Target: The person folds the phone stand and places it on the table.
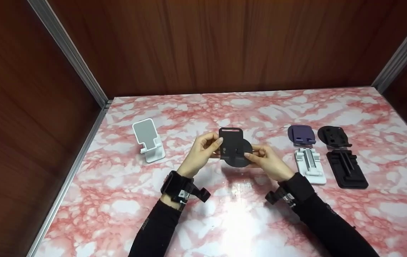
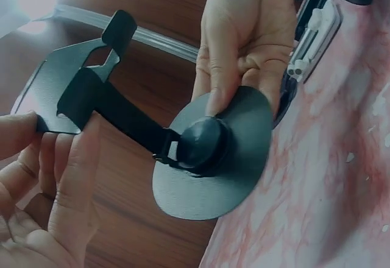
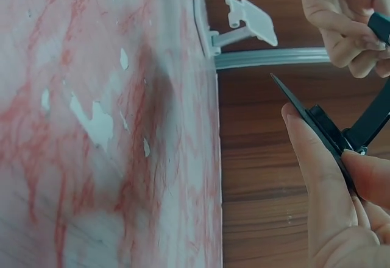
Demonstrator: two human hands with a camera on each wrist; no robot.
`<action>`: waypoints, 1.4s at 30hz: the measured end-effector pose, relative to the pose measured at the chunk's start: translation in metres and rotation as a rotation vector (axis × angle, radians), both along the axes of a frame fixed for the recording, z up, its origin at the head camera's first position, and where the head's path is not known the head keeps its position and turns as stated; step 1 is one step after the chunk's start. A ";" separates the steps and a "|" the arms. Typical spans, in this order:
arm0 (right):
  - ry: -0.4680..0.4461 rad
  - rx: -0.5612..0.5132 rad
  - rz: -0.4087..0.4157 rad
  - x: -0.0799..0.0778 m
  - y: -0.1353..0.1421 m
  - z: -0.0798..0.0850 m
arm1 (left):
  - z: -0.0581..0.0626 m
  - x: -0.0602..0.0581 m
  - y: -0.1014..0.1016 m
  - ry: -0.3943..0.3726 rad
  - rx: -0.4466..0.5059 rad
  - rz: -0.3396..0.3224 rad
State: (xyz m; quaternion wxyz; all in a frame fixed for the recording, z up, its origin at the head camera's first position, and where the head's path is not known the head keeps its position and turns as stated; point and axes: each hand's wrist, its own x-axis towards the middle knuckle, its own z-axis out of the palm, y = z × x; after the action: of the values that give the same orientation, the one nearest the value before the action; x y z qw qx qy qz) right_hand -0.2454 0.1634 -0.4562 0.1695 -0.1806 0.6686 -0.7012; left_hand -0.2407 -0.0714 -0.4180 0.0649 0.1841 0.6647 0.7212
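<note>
Both hands hold a black phone stand (image 1: 231,142) up over the table, its arm unfolded between the back plate and a round base. My left hand (image 1: 202,148) pinches the edge of the back plate (image 2: 58,88) between thumb and fingers. The round base (image 2: 213,198) is gripped by my right hand (image 1: 269,160), thumb on its upper face and fingers beneath. In the right wrist view the base (image 3: 311,125) appears edge-on. A white phone stand (image 1: 148,139) stands unfolded on the table to the left of my left hand.
Right of my hands lie several folded stands: a purple one (image 1: 302,135), a black round-based one (image 1: 334,136), a white one (image 1: 310,166) and a black rectangular one (image 1: 347,169). Wood-grain panels (image 1: 224,46) wall the marbled table (image 1: 125,207) at the back and sides.
</note>
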 end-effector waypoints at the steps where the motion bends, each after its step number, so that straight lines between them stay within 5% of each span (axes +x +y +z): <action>1: 0.014 0.014 -0.001 0.000 0.000 0.000 | 0.000 0.000 -0.001 -0.009 0.003 -0.002; 12: 0.151 0.175 -0.046 0.001 -0.002 0.004 | 0.001 -0.002 -0.007 -0.036 0.014 -0.021; 22: 0.389 0.369 -0.154 0.003 -0.003 0.010 | 0.001 -0.003 -0.012 -0.135 0.035 -0.085; 31: 0.621 0.453 -0.267 0.008 -0.003 0.018 | 0.000 -0.003 -0.014 -0.192 -0.011 -0.172; 42: 0.734 0.492 -0.314 0.012 -0.002 0.025 | -0.011 -0.008 -0.013 -0.287 0.027 -0.241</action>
State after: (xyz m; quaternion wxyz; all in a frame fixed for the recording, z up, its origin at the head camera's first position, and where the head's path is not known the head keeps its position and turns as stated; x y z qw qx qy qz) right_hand -0.2335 0.1614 -0.4314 -0.1485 -0.2679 0.8499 -0.4288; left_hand -0.2490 -0.0848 -0.4287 0.2424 0.1583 0.6121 0.7359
